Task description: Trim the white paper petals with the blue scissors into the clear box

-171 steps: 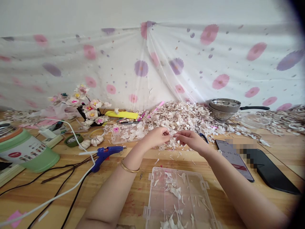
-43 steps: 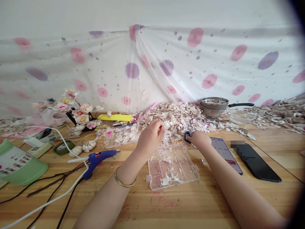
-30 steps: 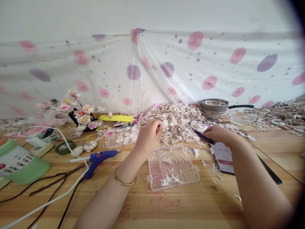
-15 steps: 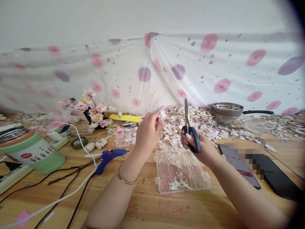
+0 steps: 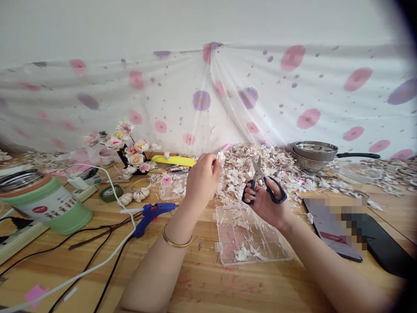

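My left hand (image 5: 202, 179) is raised above the table and pinches a small white petal piece (image 5: 220, 156) between thumb and fingers. My right hand (image 5: 265, 204) grips blue-handled scissors (image 5: 264, 186), blades pointing up and slightly apart, just right of the petal. Below both hands lies a clear plastic compartment box (image 5: 250, 237) with white scraps in it. Behind the hands spreads a large heap of pale petal scraps (image 5: 260, 167).
A blue glue gun (image 5: 152, 211) with cords lies left of the box. A green tub (image 5: 42, 204), tape roll (image 5: 110, 191) and flower sprig (image 5: 128, 148) sit at left. Two phones (image 5: 355, 230) lie right; steel pans (image 5: 314, 153) stand behind them.
My right hand picked the scissors up off the table beside the heap, raised them upright, then tilted them toward the petal. My left hand kept the petal raised.
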Demonstrator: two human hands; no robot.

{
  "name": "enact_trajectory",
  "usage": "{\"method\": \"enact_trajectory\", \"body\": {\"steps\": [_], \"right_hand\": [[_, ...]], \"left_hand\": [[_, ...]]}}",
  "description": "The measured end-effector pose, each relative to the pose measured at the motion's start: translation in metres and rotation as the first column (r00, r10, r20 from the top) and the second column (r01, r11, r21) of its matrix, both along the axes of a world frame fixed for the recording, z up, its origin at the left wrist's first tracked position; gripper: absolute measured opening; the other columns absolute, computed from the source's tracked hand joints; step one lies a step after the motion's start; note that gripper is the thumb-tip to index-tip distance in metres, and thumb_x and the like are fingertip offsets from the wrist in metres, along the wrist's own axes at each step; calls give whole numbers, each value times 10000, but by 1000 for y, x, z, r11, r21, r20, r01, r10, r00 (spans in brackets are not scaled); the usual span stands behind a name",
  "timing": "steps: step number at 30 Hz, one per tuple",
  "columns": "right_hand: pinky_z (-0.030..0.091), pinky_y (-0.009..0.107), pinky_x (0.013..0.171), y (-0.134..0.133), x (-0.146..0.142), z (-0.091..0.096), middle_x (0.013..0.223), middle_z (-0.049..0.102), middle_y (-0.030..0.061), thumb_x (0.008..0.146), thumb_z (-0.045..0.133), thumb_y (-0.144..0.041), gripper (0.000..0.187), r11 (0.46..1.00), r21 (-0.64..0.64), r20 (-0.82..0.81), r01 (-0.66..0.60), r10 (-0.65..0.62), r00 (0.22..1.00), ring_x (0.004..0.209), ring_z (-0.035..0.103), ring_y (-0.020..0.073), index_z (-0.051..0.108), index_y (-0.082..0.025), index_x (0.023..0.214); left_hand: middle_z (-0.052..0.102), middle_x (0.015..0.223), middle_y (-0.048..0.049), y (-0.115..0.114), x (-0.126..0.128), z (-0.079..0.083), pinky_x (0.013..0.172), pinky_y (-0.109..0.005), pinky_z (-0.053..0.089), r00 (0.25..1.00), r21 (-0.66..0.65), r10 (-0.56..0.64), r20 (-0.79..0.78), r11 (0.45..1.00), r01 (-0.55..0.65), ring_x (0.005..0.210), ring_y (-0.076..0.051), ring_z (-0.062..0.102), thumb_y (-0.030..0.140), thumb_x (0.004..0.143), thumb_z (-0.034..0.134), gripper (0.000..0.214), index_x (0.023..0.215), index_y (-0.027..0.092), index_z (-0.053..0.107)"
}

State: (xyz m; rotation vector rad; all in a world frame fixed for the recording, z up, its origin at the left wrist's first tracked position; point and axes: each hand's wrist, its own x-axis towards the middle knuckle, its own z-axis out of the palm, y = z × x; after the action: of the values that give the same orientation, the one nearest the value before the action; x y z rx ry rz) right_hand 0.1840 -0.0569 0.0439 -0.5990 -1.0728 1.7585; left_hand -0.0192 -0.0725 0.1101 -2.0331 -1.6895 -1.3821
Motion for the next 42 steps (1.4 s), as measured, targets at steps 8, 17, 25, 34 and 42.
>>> {"method": "enact_trajectory", "body": {"steps": [8, 17, 25, 34, 42], "right_hand": [[391, 311, 689, -38, -22, 6, 723, 549, 1, 786, 731, -441, 275, 965, 261, 230, 14, -76, 970, 697, 488, 179, 579, -213, 785], [393, 328, 696, -57, -19, 19, 689, 514, -2, 916, 533, -547, 368, 892, 451, 320, 33, -196, 927, 665, 480, 179, 516, -222, 742], [425, 291, 611, -80, -35, 24, 740, 507, -4, 818, 646, -582, 365, 927, 373, 344, 35, -173, 923, 682, 460, 174, 511, -243, 848], [411, 331, 670, -61, -16, 32, 720, 514, 0, 857, 608, -515, 292, 899, 402, 342, 175, -324, 882, 689, 492, 196, 523, -239, 814], [430, 322, 660, -72, -22, 33, 781, 507, 9, 836, 583, -600, 373, 918, 396, 540, -5, -228, 810, 730, 482, 197, 500, -237, 807]], "left_hand": [[619, 859, -59, -9, 11, 1, 661, -283, 420, 999, 143, -3, -47, 990, 10, 758, -176, 568, 166, 932, 484, 82, 868, 177, 535], [624, 845, -58, -27, 25, 2, 630, -269, 419, 992, 342, -6, -126, 938, 49, 728, -155, 568, 189, 959, 442, 87, 932, 176, 524], [607, 796, -38, -39, 29, 6, 625, -268, 431, 997, 407, -7, -71, 913, 35, 702, -147, 565, 182, 953, 461, 70, 915, 189, 520], [645, 873, -49, -37, 34, 4, 620, -253, 473, 987, 221, -161, -12, 962, 160, 751, -151, 604, 179, 938, 488, 78, 983, 186, 552], [670, 871, -52, -38, 32, 6, 643, -254, 482, 992, 310, -82, -99, 945, 109, 774, -156, 634, 173, 947, 485, 83, 960, 186, 566]]}}
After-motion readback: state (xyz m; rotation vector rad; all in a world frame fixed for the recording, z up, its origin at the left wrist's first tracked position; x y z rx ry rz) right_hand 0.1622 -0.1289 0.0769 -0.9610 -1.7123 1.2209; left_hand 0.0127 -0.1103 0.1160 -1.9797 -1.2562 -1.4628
